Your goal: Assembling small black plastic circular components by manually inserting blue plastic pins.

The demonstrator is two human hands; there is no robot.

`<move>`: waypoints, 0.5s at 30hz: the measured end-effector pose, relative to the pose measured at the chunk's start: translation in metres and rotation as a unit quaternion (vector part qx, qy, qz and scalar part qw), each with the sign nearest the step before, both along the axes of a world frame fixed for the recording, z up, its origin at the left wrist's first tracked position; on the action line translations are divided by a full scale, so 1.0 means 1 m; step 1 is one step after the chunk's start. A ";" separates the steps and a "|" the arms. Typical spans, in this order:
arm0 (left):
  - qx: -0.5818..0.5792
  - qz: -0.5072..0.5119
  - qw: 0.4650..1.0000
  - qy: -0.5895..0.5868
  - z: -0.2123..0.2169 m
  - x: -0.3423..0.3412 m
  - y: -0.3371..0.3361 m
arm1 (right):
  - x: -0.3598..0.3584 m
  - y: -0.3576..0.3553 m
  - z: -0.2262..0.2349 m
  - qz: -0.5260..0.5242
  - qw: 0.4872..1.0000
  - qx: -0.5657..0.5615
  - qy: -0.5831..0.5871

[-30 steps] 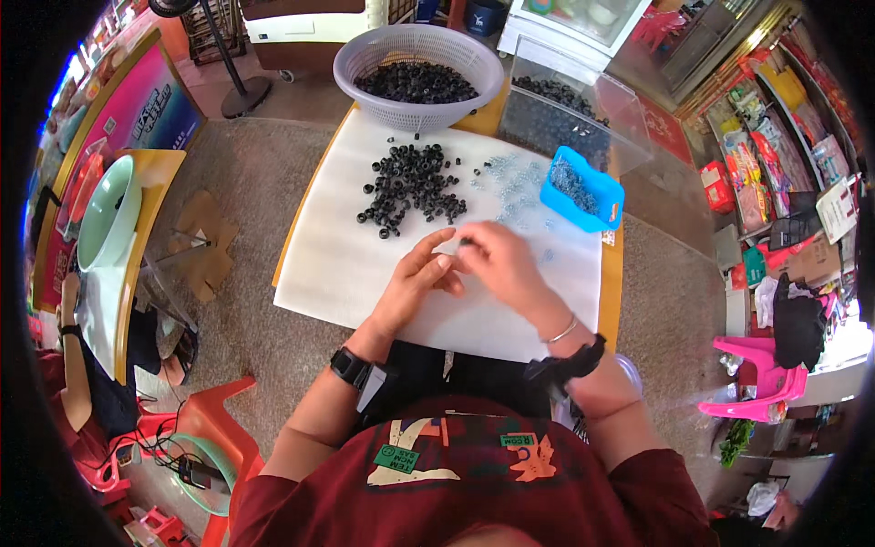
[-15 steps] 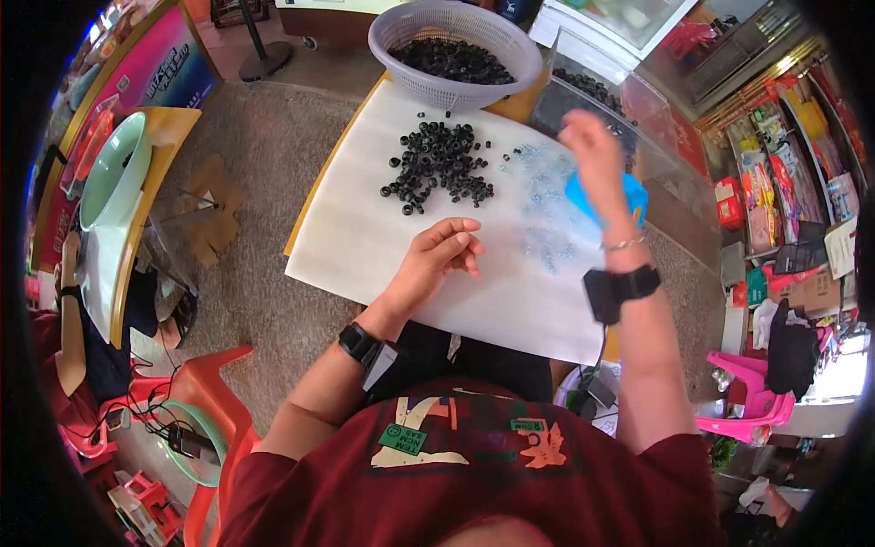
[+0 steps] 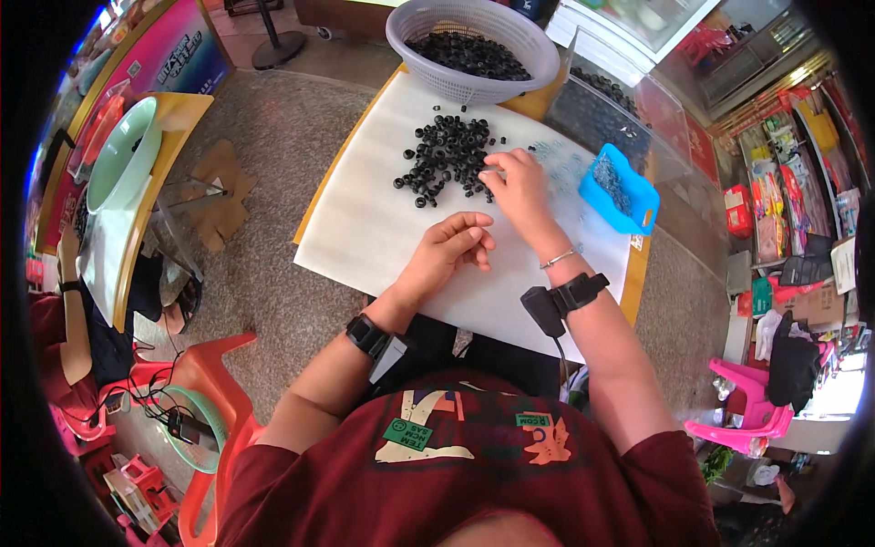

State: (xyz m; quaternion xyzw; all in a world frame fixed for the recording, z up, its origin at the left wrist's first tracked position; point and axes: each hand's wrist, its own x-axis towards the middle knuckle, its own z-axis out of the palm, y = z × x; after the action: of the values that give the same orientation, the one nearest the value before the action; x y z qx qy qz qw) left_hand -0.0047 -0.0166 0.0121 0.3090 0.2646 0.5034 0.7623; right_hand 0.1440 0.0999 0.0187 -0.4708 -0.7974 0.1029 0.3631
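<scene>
A loose pile of small black ring-like parts point(image 3: 444, 150) lies on a white sheet point(image 3: 365, 219) over the table. At the pile's right edge is my right hand point(image 3: 521, 191), thumb and fingertips pinched together; what they hold is too small to name. My left hand point(image 3: 447, 255) hovers over the sheet just in front of the pile, its fingers curled against the thumb, and anything inside is hidden. Small clear bluish pieces point(image 3: 556, 162) are scattered right of the pile. Beyond them, a blue plastic tray point(image 3: 645, 219) holds more such pieces.
A grey plastic basket point(image 3: 460, 84) full of black parts stands at the table's far edge. Beside it is a clear bin point(image 3: 597, 114) with more black parts. At left, another person sits by a table with a green basin point(image 3: 128, 159). A red chair point(image 3: 214, 383) stands near my left.
My right hand has moved left from over the blue tray to the edge of the black pile, uncovering the tray. The left hand stays nearly in place over the sheet.
</scene>
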 end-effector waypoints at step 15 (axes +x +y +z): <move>-0.015 0.018 1.000 -0.006 0.001 0.004 0.000 | -0.024 0.004 -0.009 -0.031 0.997 0.054 -0.054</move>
State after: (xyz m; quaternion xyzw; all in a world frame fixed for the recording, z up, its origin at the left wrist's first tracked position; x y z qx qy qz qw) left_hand -0.0006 -0.0165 0.0129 0.2899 0.2723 0.5149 0.7594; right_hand 0.1198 0.1042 0.0096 -0.4794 -0.8055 0.0229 0.3477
